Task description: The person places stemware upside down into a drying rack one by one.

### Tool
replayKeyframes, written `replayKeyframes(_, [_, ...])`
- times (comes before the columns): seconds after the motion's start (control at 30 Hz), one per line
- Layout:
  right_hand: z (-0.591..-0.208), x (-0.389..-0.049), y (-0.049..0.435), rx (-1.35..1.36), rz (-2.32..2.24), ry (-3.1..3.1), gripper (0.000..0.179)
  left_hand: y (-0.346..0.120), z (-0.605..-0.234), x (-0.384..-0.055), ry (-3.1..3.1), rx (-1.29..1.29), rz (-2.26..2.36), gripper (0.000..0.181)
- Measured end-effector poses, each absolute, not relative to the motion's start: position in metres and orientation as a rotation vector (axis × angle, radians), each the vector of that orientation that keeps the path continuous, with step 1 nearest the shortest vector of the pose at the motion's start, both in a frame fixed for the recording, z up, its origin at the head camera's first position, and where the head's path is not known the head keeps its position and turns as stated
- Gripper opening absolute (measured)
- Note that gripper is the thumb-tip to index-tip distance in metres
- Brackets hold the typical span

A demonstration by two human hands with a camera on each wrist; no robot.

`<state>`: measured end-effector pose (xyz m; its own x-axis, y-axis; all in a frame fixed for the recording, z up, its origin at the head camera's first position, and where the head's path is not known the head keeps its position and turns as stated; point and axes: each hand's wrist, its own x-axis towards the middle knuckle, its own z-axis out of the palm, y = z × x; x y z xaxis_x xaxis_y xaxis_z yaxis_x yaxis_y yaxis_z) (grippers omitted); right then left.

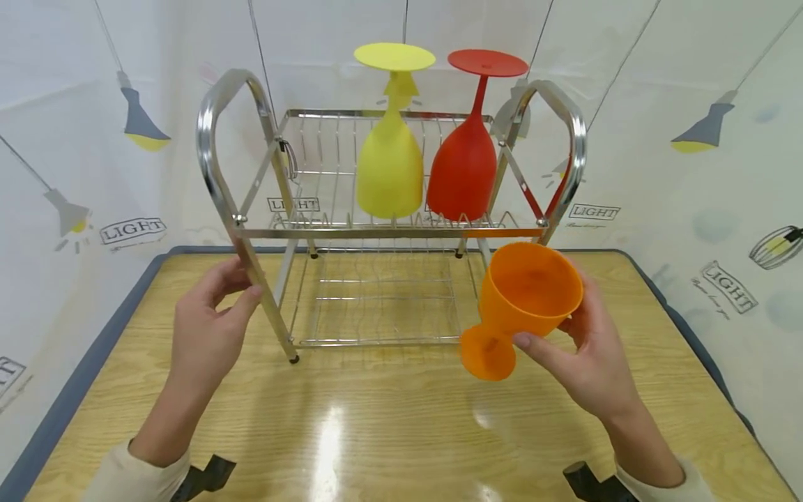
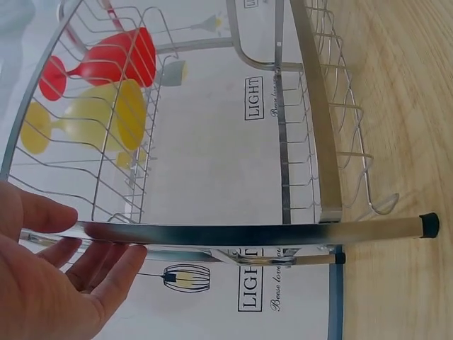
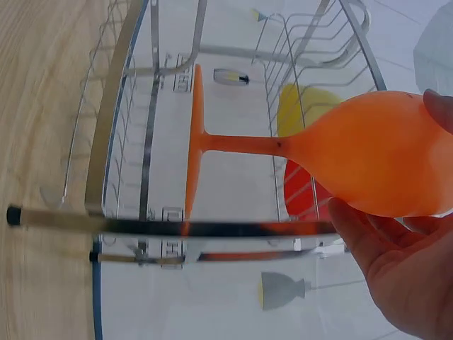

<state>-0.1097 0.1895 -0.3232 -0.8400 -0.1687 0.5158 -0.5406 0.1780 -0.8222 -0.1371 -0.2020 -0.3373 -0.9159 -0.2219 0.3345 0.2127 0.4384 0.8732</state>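
My right hand (image 1: 592, 355) holds an orange plastic goblet (image 1: 502, 296) by its bowl, in front of the rack's right side. Its rim faces up toward me, and its round foot points down. In the right wrist view the goblet (image 3: 375, 152) shows its stem and foot, with fingers curled under the bowl. At the two-tier metal dish rack (image 1: 376, 233), my left hand (image 1: 210, 321) grips the left front leg between thumb and fingers. On the upper tier a yellow goblet (image 1: 390, 164) and a red goblet (image 1: 464, 167) stand upside down, side by side.
The rack's lower wire tier (image 1: 383, 298) sits low over the wooden table (image 1: 376, 425). Behind and beside the table hangs a white sheet (image 1: 665, 181) printed with lamps. A grey-blue edge (image 1: 119, 335) runs round the tabletop.
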Motion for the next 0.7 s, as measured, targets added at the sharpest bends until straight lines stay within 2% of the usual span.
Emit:
replayKeyframes(0.23, [-0.331,-0.115,0.162,0.762,1.624,-2.255,0.088,-0.192,-0.331,-0.120,-2.207,0.135,-1.338,0.025])
replayKeyframes(0.4, [-0.330,-0.118,0.145,0.812,1.621,-2.297,0.094,-0.171,-0.324,-0.105,-2.337,0.007,-1.422,0.017])
replayKeyframes(0.7, [-0.326,-0.121,0.114,0.978,1.651,-2.256,0.093,-0.141,-0.321,-0.111,-2.593,-0.243,-2.050,0.046])
